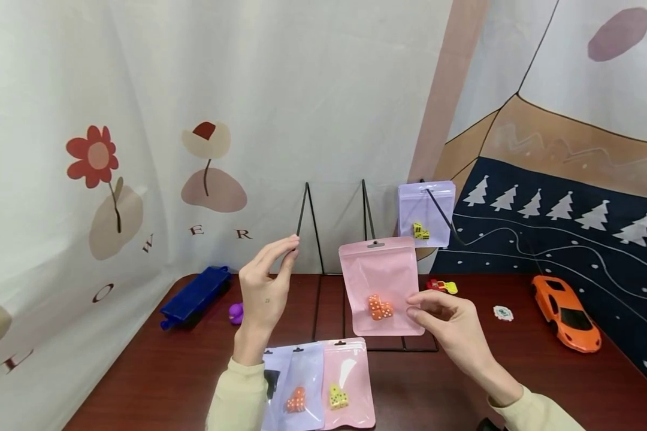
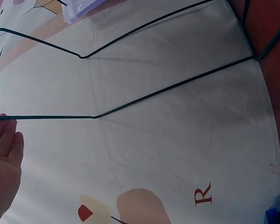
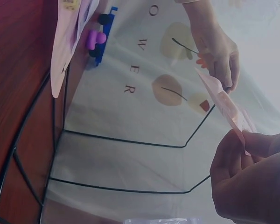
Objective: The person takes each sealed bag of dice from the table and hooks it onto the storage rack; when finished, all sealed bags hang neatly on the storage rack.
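A pink zip pouch [image 1: 380, 275] with orange dice [image 1: 380, 307] behind its front has its top hole at the tip of the rack's middle prong. My right hand [image 1: 447, 320] pinches the pouch's lower right edge between thumb and fingers; in the right wrist view the pouch [image 3: 221, 100] appears nearly edge-on. Over to the left, my left hand [image 1: 264, 287] pinches the tip of the left prong of the black wire rack [image 1: 314, 227]. The left wrist view shows that prong [image 2: 172, 87] running back to the rack's upright, with fingers [image 2: 7, 140] at its end.
A lilac pouch [image 1: 426, 206] with yellow dice hangs from the right prong. Several pouches [image 1: 304, 371] lie at the front of the table [image 1: 140, 359]. Around them are a blue toy [image 1: 196, 296], a purple toy [image 1: 236, 313], an orange toy car [image 1: 566, 314] and a white chip [image 1: 502, 313].
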A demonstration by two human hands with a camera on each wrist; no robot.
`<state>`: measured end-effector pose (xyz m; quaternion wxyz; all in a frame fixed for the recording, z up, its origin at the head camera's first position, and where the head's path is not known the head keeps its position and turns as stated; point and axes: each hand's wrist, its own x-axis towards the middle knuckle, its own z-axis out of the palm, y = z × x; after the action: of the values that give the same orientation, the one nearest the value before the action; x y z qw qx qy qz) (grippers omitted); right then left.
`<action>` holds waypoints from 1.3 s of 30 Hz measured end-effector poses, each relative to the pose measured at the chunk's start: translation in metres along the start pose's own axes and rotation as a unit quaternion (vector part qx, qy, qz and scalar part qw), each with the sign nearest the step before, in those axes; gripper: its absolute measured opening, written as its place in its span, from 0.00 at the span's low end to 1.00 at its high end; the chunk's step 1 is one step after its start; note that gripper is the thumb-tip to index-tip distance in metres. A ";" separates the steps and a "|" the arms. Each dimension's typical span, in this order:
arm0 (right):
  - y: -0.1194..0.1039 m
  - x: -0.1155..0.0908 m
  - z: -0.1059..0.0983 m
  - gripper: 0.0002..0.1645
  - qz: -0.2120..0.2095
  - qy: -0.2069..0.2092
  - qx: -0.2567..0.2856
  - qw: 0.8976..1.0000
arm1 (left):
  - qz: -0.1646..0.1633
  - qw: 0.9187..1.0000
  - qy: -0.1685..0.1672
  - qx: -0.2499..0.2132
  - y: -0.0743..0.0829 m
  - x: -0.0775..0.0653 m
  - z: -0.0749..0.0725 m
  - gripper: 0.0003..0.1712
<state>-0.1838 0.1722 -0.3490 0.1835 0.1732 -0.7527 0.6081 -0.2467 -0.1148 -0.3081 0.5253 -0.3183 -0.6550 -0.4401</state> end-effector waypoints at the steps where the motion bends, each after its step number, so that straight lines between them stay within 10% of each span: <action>1: 0.001 0.000 0.000 0.09 0.001 0.000 -0.001 1.000 | 0.000 1.000 -0.001 0.000 0.000 0.000 0.000 0.12; 39: 0.005 0.016 0.009 0.09 0.003 0.000 -0.012 1.000 | -0.105 0.989 0.020 -0.106 0.031 0.010 0.003 0.09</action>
<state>-0.2009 0.1634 -0.3475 0.1833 0.1684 -0.7602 0.6001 -0.2231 -0.0993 -0.2908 0.4522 -0.2926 -0.6239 -0.5663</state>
